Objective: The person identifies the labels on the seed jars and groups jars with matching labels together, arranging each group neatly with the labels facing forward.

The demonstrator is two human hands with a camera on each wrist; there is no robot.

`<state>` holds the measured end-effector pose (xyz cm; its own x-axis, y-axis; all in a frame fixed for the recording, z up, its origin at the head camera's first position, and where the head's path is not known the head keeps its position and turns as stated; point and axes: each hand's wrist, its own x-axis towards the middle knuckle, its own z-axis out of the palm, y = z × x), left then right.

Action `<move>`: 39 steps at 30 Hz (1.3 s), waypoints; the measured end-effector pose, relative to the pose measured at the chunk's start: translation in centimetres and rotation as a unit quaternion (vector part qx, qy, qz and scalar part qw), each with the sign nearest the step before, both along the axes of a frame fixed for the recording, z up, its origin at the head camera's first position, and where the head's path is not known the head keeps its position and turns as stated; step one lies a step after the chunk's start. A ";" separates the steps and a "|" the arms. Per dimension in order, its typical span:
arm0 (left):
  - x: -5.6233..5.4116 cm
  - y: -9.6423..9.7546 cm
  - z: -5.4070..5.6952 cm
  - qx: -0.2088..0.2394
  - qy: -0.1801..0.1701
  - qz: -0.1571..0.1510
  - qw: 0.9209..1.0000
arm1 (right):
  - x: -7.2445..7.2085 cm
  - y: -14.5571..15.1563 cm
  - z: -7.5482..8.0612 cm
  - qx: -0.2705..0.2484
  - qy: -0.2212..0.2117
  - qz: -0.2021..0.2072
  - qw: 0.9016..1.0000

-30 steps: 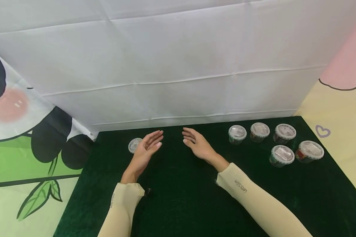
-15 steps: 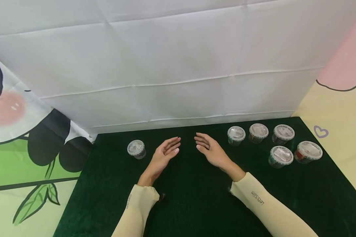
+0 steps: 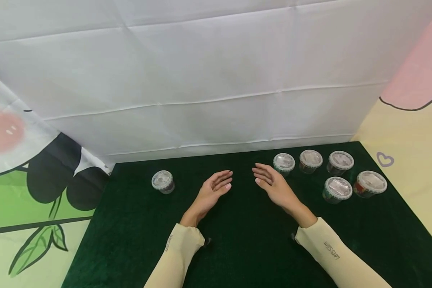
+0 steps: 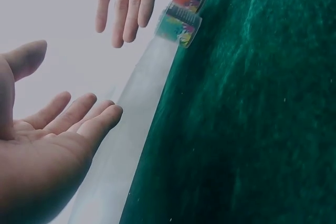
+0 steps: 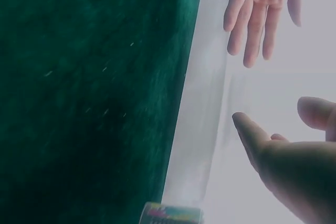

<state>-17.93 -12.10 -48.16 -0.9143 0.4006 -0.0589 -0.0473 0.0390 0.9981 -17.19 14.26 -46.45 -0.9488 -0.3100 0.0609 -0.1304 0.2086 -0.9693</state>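
Note:
Both hands hover over the dark green cloth with palms turned toward each other, a gap between them and nothing held. My left hand [image 3: 209, 193] has its fingers extended and thumb apart; in its wrist view the palm [image 4: 52, 150] fills the lower left. Fingers loosely straight, my right hand [image 3: 278, 189] is just left of a small round tub [image 3: 284, 161] with a clear lid, partly overlapping it in the head view. Off to the left stands a lone lidded tub [image 3: 163, 181], nearest the left hand. Colourful labels show on a tub [image 4: 178, 24] in the left wrist view.
Several more lidded tubs stand at the right: two along the back, a tub [image 3: 311, 161] and another [image 3: 340, 162], and in front a tub [image 3: 337, 189] beside a red-sided tub [image 3: 370, 183]. A white cloth wall [image 3: 209, 80] rises behind the green table [image 3: 122, 240].
Both hands have moved right together, keeping their spacing. The lone left tub, partly covered before, now shows fully; the right hand overlaps the nearest right tub. The view has shifted slightly.

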 end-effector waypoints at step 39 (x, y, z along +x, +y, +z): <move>-2.7 8.5 -1.6 -0.045 0.003 -0.025 0.999 | 3.4 6.8 -2.1 0.011 -0.061 -0.150 0.987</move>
